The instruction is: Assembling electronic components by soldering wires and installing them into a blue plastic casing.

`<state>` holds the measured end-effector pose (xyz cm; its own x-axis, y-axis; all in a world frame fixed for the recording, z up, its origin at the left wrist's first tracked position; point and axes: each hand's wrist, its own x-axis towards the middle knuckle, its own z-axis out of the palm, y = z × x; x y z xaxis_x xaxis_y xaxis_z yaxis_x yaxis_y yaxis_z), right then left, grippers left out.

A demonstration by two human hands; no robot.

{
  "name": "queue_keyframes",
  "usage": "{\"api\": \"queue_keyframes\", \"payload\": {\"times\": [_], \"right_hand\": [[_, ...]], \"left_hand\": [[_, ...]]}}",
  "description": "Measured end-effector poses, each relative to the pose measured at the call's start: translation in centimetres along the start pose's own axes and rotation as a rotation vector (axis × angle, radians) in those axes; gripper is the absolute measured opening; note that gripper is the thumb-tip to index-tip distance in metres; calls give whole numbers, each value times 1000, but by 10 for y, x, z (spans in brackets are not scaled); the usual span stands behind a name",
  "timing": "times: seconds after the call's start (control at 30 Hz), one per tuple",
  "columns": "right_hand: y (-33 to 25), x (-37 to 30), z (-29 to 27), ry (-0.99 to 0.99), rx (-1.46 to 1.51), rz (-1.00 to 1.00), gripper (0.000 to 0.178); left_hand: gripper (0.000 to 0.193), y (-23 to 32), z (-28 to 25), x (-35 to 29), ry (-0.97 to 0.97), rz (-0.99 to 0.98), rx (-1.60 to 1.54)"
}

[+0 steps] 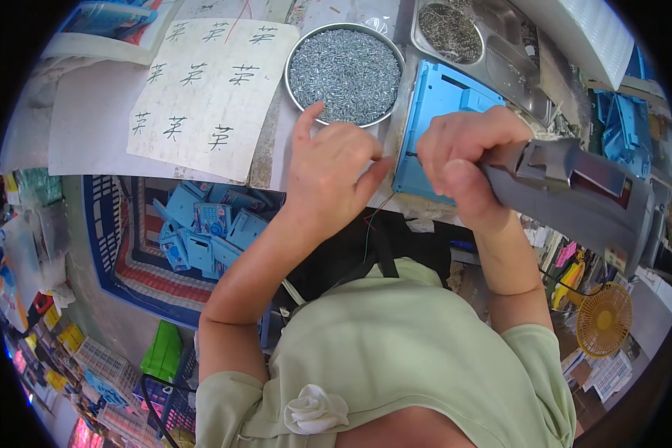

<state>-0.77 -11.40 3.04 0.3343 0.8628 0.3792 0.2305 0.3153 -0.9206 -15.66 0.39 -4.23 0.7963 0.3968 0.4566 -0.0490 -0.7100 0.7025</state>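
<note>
A grey handheld tool (582,198) fills the curled right hand (474,160); the left hand (332,168) (loosely spread) is beside a round pan (287,73).

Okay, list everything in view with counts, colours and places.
Metal pan: one, silver, top centre
Small metal pieces: many, silver, in pan
Compartment tray: one, silver, upper right
Plastic casing: one, blue, beside tray
Handwritten sheet: one, white, upper left
Basket: one, blue, left
Plastic parts: several, blue, in basket
Box: one, green, lower left
Fan: one, yellow, lower right
Handheld tool: one, grey, right
Edge clutter: uncountable, mixed, both sides
Shirt: one, pale green, bottom centre
Flower: one, white, on shirt
Left hand: one, bare, at pan's rim
Right hand: one, bare, around tool
</note>
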Motion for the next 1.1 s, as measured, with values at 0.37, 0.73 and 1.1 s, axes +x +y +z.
{"api": "queue_keyframes", "payload": {"times": [0.37,0.73,1.1], "right_hand": [[-41,7,2,40,257,12,33],[-34,-23,15,102,143,99,31],[-21,-24,-3,32,20,-7,20]], "left_hand": [[23,18,2,2,8,56,-36],[56,7,-8,15,-471,167,-53],[47,22,-7,21,-431,153,56]]}}
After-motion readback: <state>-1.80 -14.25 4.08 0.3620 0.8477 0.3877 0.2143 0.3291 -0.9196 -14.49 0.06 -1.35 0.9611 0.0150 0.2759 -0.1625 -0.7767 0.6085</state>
